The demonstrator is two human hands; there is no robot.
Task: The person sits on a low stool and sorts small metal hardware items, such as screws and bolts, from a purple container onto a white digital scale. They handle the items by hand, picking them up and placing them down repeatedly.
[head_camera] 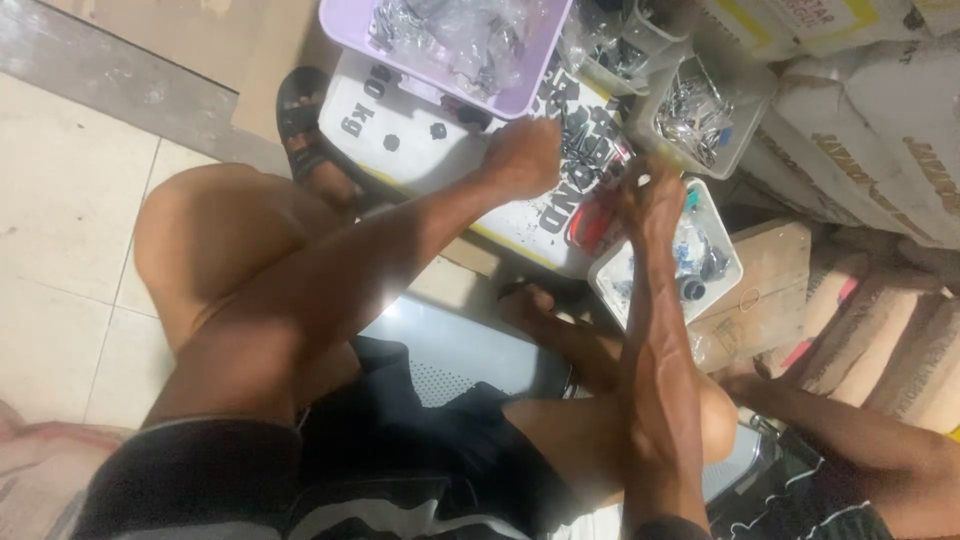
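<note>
Dark shorts and bare knees fill the near part of the head view, the person seated low on a pale perforated seat. Both forearms reach out over a white printed sack spread flat on the floor as a work mat. At the mat's far edge the left hand is closed into a loose fist, its fingers curled down onto a pile of small metal parts; whether it pinches one of them I cannot tell. Near the mat's right edge the right hand has its fingertips pressed together over a small white tray, apparently nipping something tiny that is too blurred to name.

As to progress, judging only from how things lie: the lilac tray at the far edge and the clear bins at the far right corner already hold heaps of shiny hardware and plastic bags, while loose pieces lie on the mat, so the sorting looks partway through.

Pale tiles cover the floor to the left, a black sandal sits at the mat's left edge, and filled sacks are stacked on the right. Another person's leg shows at the lower right
</note>
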